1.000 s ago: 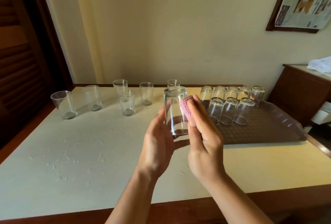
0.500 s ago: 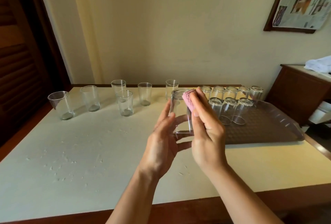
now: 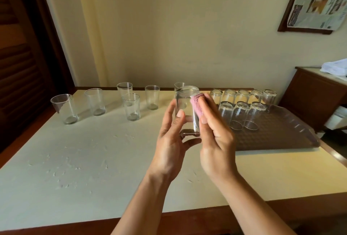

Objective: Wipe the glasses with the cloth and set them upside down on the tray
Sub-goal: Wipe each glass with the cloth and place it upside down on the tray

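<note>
While left hand (image 3: 171, 141) grips glass (image 3: 185, 110), right hand (image 3: 216, 137) presses cloth (image 3: 197, 104).

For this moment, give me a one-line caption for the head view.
Left hand holds a glass above the table while the right hand wipes it with a pink cloth.

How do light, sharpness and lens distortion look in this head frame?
Head view: warm, dim light; the clear held glass and pink cloth are slightly soft; upright glasses cast faint shadows on the white table; the wide lens bows the brown tray's edge.
</note>
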`<control>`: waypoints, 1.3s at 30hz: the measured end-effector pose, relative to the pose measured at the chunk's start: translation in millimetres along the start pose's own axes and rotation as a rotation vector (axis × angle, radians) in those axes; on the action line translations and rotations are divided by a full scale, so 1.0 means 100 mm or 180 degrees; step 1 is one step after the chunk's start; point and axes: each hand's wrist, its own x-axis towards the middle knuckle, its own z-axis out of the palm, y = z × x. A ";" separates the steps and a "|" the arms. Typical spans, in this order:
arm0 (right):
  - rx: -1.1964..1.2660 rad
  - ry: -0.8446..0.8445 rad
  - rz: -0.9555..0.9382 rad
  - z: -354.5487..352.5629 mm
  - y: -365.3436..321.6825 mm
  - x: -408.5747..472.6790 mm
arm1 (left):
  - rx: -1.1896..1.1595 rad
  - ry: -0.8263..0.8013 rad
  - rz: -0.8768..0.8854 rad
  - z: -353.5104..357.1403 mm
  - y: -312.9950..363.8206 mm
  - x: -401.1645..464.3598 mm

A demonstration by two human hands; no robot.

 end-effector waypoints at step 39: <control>-0.0019 -0.0006 -0.0206 -0.03 -0.07 -0.12 | 0.0084 -0.0054 0.0176 0.16 0.13 0.03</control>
